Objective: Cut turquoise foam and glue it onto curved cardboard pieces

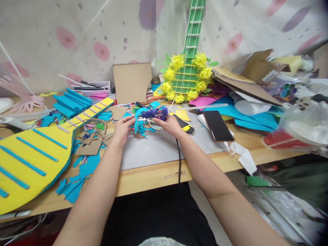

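My right hand (pixel 172 125) is wrapped round a dark blue hot glue gun (pixel 153 113), held level above the grey cutting mat (pixel 146 153) with its front end toward my left hand. A black cord (pixel 179 160) runs down from it over the table edge. My left hand (pixel 123 128) has its fingers closed at the edge of a curled blue paper strip (pixel 137 127), which hangs beside the glue gun's front. Blue scraps lie under and behind both hands. Just right of my right hand lies a black and yellow tool (pixel 185 124), its kind unclear.
A yellow paper guitar shape (pixel 33 160) with blue strips fills the left. Behind stands a green guitar shape (pixel 191 46) with yellow paper flowers. A phone (pixel 218 125), a plastic-covered red and white tub (pixel 284 136), cardboard (pixel 132 82) and blue offcuts (pixel 85 171) lie around.
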A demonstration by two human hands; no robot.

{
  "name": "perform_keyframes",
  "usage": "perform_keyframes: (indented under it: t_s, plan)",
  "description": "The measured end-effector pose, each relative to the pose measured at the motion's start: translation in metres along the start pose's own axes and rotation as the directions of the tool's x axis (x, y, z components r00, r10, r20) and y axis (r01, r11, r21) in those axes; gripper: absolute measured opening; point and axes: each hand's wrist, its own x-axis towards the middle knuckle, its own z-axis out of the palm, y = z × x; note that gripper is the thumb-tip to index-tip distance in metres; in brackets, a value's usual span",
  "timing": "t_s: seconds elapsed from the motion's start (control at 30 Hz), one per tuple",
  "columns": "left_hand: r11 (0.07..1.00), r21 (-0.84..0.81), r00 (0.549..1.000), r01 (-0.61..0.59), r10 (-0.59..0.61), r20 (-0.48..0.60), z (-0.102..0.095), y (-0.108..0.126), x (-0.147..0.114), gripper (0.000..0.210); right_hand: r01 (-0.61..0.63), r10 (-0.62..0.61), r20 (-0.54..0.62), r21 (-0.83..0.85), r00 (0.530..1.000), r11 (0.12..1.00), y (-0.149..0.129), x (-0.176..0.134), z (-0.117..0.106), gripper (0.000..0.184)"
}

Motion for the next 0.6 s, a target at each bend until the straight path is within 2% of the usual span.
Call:
perform_keyframes:
  t_s: [0.3,0.6]
  plan:
    - [0.999,-0.032,0.999,0.036,-0.036,0.004,0.0003,0.0005,0.0005,0.037,-0.025,0.024,-0.077,-0.014,0.997,1.000,-0.0032,-0.0010,-0.0027,0.047]
    - [0.997,-0.058,0.999,0.042,-0.043,-0.019,0.0009,0.0036,-0.0011,0.034,0.037,-0.038,0.023,0.029,0.999,0.999,-0.0047,-0.0039,-0.0036,0.043]
